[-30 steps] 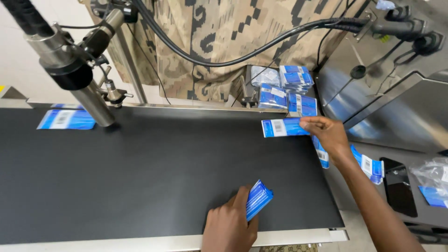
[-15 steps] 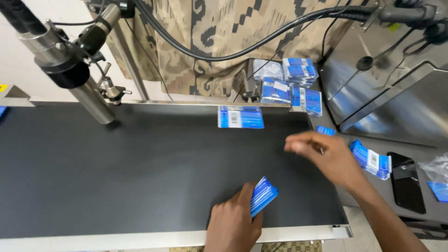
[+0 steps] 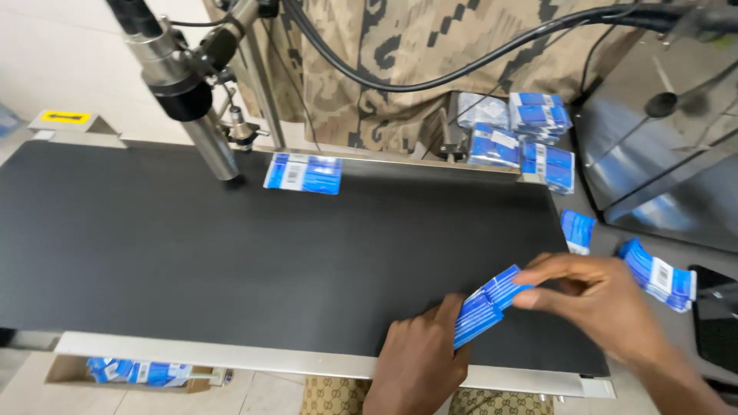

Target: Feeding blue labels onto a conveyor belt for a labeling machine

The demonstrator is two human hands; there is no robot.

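My left hand (image 3: 419,361) grips a small stack of flat blue packets (image 3: 486,305) at the near edge of the black conveyor belt (image 3: 192,253). My right hand (image 3: 600,296) reaches in from the right, its fingertips pinching the top end of that stack. One blue and white packet (image 3: 304,172) lies flat on the belt's far side, just right of the metal printer head (image 3: 184,92) that hangs over the belt.
Stacks of blue packets (image 3: 530,138) sit past the belt's far right end. More packets (image 3: 661,273) lie on the grey table at right, next to a dark phone (image 3: 715,315). A cardboard box with packets (image 3: 131,373) sits below the belt's near edge. Black cables run overhead.
The packet on the belt has travelled left toward the printer head. My right hand has come back from the far side to the stack in my left hand.
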